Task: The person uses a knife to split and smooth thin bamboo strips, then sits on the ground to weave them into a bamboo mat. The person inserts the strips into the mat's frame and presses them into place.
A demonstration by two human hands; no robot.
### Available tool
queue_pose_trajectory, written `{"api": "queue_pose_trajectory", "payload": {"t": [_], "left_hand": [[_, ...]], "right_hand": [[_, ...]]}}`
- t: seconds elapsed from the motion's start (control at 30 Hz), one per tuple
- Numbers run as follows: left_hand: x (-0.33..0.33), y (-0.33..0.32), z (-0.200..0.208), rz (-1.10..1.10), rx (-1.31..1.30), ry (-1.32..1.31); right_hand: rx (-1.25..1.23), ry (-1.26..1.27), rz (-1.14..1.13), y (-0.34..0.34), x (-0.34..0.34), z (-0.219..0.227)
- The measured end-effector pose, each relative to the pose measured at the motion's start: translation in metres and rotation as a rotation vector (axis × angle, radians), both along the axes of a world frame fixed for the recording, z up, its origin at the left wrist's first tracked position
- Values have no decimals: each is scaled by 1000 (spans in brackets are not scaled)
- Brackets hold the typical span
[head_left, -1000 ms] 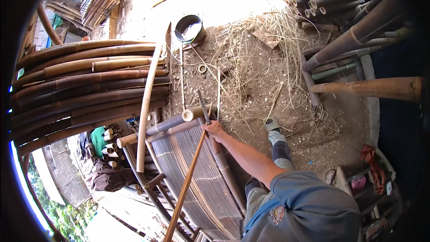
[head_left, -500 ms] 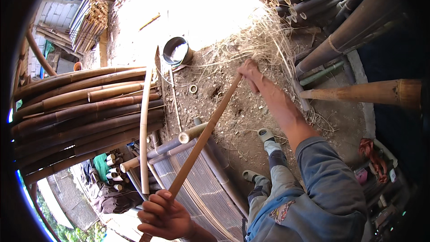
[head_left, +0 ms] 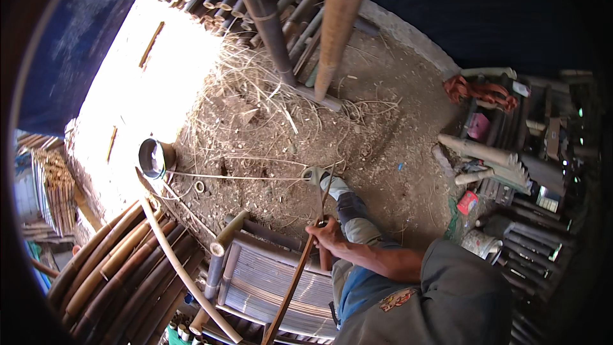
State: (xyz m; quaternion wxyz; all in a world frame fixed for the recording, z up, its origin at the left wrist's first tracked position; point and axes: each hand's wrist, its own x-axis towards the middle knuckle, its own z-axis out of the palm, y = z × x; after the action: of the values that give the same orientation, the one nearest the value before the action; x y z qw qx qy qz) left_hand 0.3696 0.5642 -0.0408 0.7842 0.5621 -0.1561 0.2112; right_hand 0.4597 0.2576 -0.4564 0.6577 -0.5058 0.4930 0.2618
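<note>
My right hand (head_left: 329,235) is closed at the upper part of a long, narrow bamboo strip (head_left: 290,291), near my knee. The strip slants down past the bamboo bench and runs out at the lower edge. From under the fist sticks a short brown, rounded piece (head_left: 325,259), like a handle. A thin dark point (head_left: 327,185) rises above the fingers; whether it belongs to the strip or a blade, I cannot tell. My left hand is out of view. Close by stands the slatted bamboo bench (head_left: 265,275), with a pale bamboo length (head_left: 185,275) leaning past its left side.
A dark bucket (head_left: 155,158) stands on the dirt floor to the left. Shavings (head_left: 239,73) lie heaped beyond. Thick bamboo poles (head_left: 121,262) are stacked at lower left, and upright posts (head_left: 341,25) rise ahead. Cluttered bamboo racks (head_left: 498,153) stand at right.
The view has swung to the right. My right hand has come back from far out along the strip to near my knee. My left hand, earlier closed on the strip, has left the view.
</note>
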Motion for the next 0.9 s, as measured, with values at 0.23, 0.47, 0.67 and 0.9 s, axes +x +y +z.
{"api": "queue_pose_trajectory", "payload": {"t": [0.23, 0.47, 0.67, 0.9], "left_hand": [[79, -151, -212, -109, -274, 428], [118, -195, -251, 173, -152, 609], [90, -80, -88, 498, -19, 500], [8, -103, -48, 794, 119, 147]], "right_hand": [[-653, -358, -120, -265, 86, -116], [-533, -26, 110, -214, 112, -254], [-197, -210, 93, 117, 135, -191], [121, -460, 403, 238, 249, -61]]}}
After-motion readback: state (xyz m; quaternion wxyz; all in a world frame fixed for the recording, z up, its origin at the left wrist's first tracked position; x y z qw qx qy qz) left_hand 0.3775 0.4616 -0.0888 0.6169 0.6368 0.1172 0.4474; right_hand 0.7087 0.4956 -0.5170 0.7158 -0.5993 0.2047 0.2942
